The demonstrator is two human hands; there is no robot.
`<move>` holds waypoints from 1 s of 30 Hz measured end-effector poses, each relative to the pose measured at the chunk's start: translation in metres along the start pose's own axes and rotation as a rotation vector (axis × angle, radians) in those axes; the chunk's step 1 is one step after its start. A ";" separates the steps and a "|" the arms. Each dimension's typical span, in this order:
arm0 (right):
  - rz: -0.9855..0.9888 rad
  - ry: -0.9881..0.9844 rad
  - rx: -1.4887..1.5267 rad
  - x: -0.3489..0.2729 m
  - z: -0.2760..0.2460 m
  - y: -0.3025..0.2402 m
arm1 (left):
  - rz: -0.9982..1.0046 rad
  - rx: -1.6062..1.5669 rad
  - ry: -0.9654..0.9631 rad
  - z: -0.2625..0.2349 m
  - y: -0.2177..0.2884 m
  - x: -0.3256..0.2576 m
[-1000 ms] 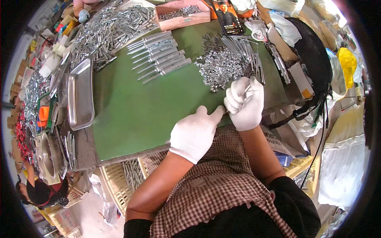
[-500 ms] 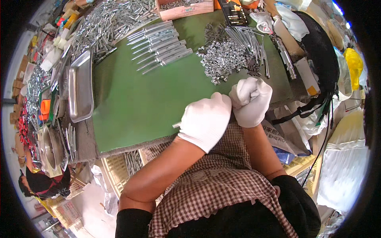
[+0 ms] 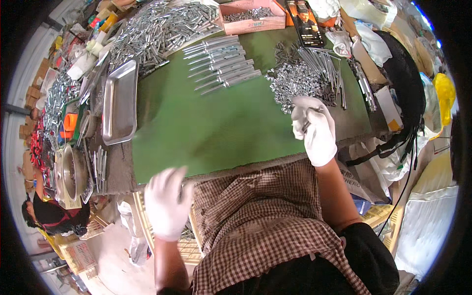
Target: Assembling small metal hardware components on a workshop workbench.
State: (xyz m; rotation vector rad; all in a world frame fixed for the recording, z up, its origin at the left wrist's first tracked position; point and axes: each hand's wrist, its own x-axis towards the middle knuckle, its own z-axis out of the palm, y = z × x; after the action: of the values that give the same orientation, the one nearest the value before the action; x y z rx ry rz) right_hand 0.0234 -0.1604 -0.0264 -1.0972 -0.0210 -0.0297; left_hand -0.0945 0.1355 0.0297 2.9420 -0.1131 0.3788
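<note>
Head view: nearest, the gloved left hand [image 3: 167, 204] hangs blurred below the green tabletop's [image 3: 206, 132] near edge, fingers loosely spread, holding nothing. At that edge the right hand [image 3: 314, 129] is closed on a thin metal piece [image 3: 309, 124], just short of the pile of small metal parts [image 3: 295, 81].

White gloves cover both hands — left [image 3: 167, 204], right [image 3: 314, 130] — above a brown-and-white checked apron and black top.

The gloved right hand [image 3: 314, 129] grips a metal pin [image 3: 309, 124] above the green worktop [image 3: 206, 128]; the left hand [image 3: 166, 202] hangs blurred below its edge.
</note>
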 end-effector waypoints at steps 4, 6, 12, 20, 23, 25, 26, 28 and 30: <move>-0.002 0.007 -0.078 -0.001 -0.001 0.003 | 0.385 -0.166 0.231 0.058 0.041 0.108; 0.033 -0.004 -0.106 -0.001 0.004 0.000 | 0.434 -0.147 0.290 0.081 0.047 0.153; 0.043 0.016 -0.124 -0.005 0.007 -0.001 | 0.351 0.027 0.138 0.121 0.053 0.197; 0.155 -0.060 -0.263 -0.012 0.000 -0.018 | 0.404 -0.208 0.058 0.084 0.045 0.143; 0.239 -0.085 -0.372 -0.014 0.002 -0.021 | 0.556 -0.187 -0.067 0.060 0.075 0.125; 0.257 -0.119 -0.404 -0.011 0.003 -0.024 | 0.626 -0.307 -0.048 0.062 0.083 0.121; 0.269 -0.113 -0.361 -0.013 0.002 -0.024 | 0.616 -0.302 -0.032 0.064 0.082 0.116; 0.300 -0.150 -0.358 -0.012 -0.006 -0.021 | 0.606 -0.296 -0.011 0.070 0.079 0.110; 0.332 -0.192 -0.355 -0.011 -0.009 -0.022 | 0.612 -0.276 0.011 0.071 0.076 0.103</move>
State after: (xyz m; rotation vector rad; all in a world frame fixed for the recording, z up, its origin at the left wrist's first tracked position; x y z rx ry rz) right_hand 0.0116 -0.1780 -0.0114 -1.4437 -0.0051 0.3830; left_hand 0.0146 0.0426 0.0007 2.5713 -0.9875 0.4141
